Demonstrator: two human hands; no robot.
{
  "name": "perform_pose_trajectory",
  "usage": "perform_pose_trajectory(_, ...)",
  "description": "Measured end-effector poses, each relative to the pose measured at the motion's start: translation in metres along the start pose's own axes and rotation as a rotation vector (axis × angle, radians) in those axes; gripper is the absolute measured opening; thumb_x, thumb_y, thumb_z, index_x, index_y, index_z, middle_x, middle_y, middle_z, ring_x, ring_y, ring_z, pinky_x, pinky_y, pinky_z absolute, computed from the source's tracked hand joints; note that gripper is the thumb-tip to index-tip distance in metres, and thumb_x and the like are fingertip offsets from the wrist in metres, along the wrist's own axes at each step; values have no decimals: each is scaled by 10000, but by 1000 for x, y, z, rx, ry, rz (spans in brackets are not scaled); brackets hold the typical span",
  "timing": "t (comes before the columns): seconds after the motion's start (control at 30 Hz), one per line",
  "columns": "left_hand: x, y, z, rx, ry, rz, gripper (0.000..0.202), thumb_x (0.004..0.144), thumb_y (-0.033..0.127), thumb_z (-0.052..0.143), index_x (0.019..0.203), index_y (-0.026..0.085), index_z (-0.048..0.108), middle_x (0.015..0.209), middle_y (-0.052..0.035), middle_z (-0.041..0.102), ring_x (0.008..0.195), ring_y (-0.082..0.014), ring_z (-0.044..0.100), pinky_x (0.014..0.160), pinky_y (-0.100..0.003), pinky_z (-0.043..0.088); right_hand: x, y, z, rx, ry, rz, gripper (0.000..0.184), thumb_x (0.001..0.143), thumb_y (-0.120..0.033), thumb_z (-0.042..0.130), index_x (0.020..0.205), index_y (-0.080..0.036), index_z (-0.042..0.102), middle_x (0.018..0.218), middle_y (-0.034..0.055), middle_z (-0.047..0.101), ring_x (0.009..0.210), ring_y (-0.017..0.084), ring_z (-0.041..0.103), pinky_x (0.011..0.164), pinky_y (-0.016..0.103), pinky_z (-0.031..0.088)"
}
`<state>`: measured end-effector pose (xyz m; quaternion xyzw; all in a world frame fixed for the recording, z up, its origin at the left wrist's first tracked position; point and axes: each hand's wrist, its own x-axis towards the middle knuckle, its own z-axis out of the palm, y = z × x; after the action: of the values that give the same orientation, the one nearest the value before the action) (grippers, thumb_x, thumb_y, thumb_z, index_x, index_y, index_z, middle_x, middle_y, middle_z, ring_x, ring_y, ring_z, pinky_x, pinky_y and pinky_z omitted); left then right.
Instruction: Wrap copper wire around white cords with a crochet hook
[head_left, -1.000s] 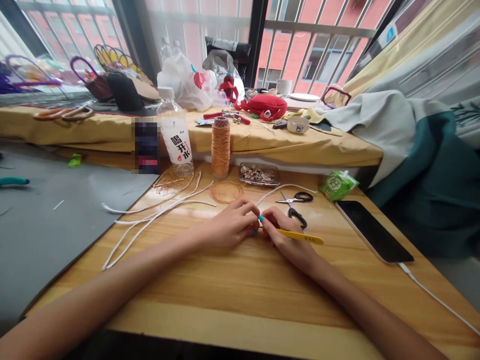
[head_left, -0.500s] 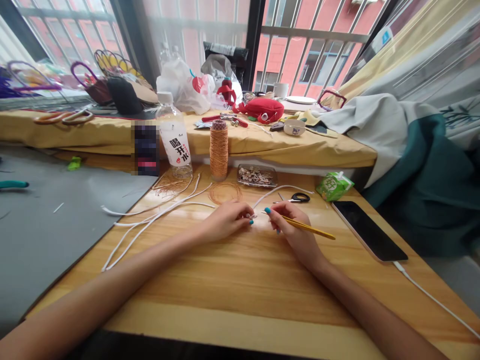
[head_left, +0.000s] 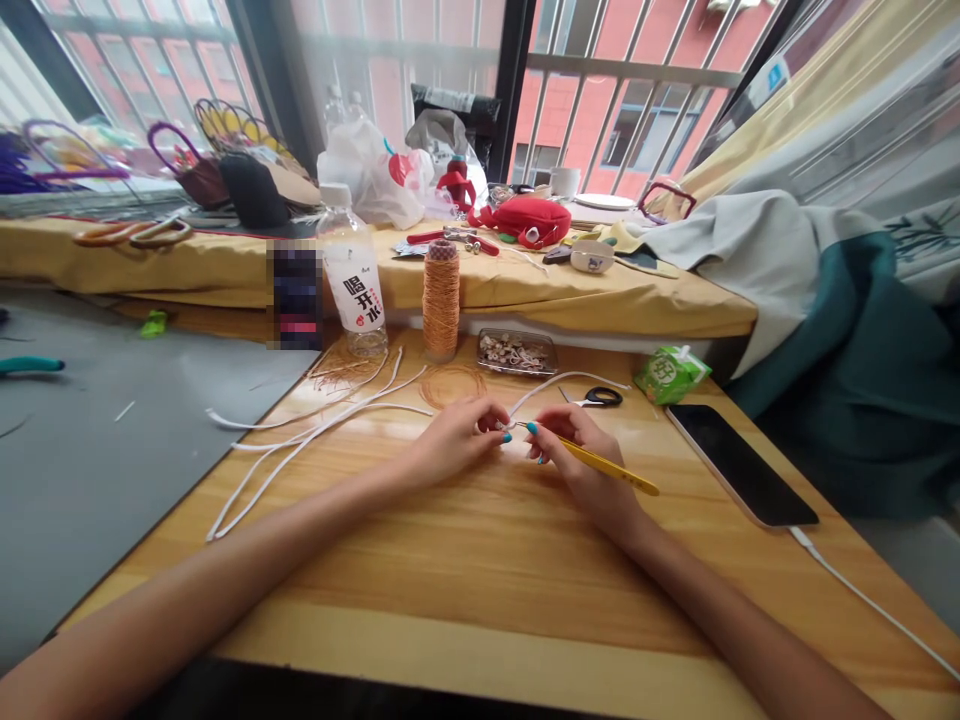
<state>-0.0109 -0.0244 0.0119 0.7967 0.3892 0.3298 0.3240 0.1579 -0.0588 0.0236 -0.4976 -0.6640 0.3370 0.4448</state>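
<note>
My left hand (head_left: 466,437) pinches a white cord (head_left: 551,379) near the middle of the wooden table; the bit between my fingertips is small and partly hidden. The cord's free length curves up and away to the right. In my right hand (head_left: 585,455) are yellow tweezers (head_left: 611,470), held like a pen, their thin tips at the cord beside my left fingertips. Whether the tips grip the cord I cannot tell. Just beyond my right hand lie scissors (head_left: 602,397) with black handles. More white cords (head_left: 300,445) are spread left of my left hand.
Behind my hands stand a spool of orange thread (head_left: 441,305), a plastic bottle (head_left: 352,285) and a clear tray (head_left: 517,352) of small pieces. A green drink carton (head_left: 670,375) and a phone (head_left: 742,463) with its cable lie right. A grey mat (head_left: 135,480) covers the left side.
My right hand has moved left, bringing the tweezer tips up to the cord at my left fingertips. My left hand keeps its pinch. The whole view has shifted slightly.
</note>
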Motion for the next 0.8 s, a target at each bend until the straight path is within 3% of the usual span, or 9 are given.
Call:
perform_pose_trajectory(0.3, -1, -3, 0, 104, 22, 53, 114, 752, 176, 502, 851, 151, 554, 764, -21, 547, 754, -131, 492, 670, -243, 394, -3, 4, 1, -91, 27, -87, 149, 754, -312, 500, 824, -190, 451, 728, 22, 558, 630, 134, 574, 587, 259, 469)
perform_pose_trajectory(0.6, -1, -4, 3, 174, 59, 109, 160, 749, 186, 522, 901, 152, 556, 788, -27, 578, 765, -134, 496, 696, -250, 390, -3, 2, 2, -175, 35, -71, 107, 796, -296, 427, 822, -195, 448, 675, 7, 565, 569, 120, 564, 566, 249, 459)
perform_pose_trajectory(0.8, 0, -6, 3, 247, 26, 84, 153, 771, 250, 506, 731, 150, 615, 690, -25, 589, 713, -139, 482, 646, -243, 370, -4, 2, 3, -218, 38, -82, 108, 798, -297, 417, 819, -197, 451, 658, 0, 577, 571, 122, 571, 554, 237, 452)
